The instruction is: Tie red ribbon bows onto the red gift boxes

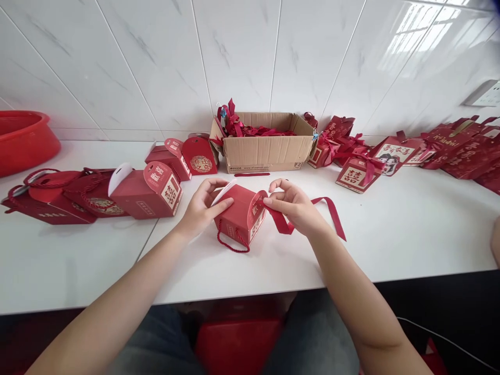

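My left hand [207, 204] grips the far left end of a red gift box [236, 205] just below the centre of the frame, my thumb flat along its top and my fingers curled around behind the raised white flap [223, 192]. My right hand [292, 204] pinches a red ribbon [282, 222] between thumb and index finger, right at the box's rounded end flap [258, 204]; my other fingers are bent loosely. From that pinch the ribbon loops under my hand and comes out to the right, its cut end lying on the white table [269, 271]. A twisted red cord [233, 250] droops from the box's near side onto the table. Above the box in the frame, a thin red strip [252, 174] lies just in front of an open cardboard carton [269, 152] with red ribbons heaped inside. At the left of the frame I have several red boxes [146, 194] standing, some with cord handles, and a red basin [23, 143] sits at the upper left edge. Toward the upper right stand more red boxes with bows [353, 176], below a glossy tiled wall [238, 57]. Part of another person's arm [496, 242] shows at the right edge, and a red stool [238, 346] is between my knees at the bottom.
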Tool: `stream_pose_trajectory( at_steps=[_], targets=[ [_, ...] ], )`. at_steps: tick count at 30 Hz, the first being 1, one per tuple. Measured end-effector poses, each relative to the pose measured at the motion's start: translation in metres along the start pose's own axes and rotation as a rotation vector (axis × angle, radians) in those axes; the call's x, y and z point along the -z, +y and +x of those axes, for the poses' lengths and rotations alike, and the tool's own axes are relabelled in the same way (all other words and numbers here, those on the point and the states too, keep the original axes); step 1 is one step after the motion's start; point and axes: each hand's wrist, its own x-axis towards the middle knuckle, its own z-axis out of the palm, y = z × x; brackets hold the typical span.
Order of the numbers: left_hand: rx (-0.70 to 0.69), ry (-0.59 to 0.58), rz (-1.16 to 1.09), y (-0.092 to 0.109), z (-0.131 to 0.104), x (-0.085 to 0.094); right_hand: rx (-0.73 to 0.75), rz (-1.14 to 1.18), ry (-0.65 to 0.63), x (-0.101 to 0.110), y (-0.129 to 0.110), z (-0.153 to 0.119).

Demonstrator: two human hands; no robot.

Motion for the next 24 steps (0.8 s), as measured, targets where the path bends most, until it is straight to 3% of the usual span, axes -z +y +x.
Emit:
stream_pose_trajectory(
  at_steps=[14,24],
  targets=[
    [0.093,0.002,-0.194,-0.004,-0.006,-0.011,0.064,-0.131,0.06,-0.006,0.001,-0.001],
    [0.11,-0.039,-0.272,-0.004,-0.008,-0.012,0.305,-0.51,0.189,-0.012,0.007,-0.002]
  ],
)
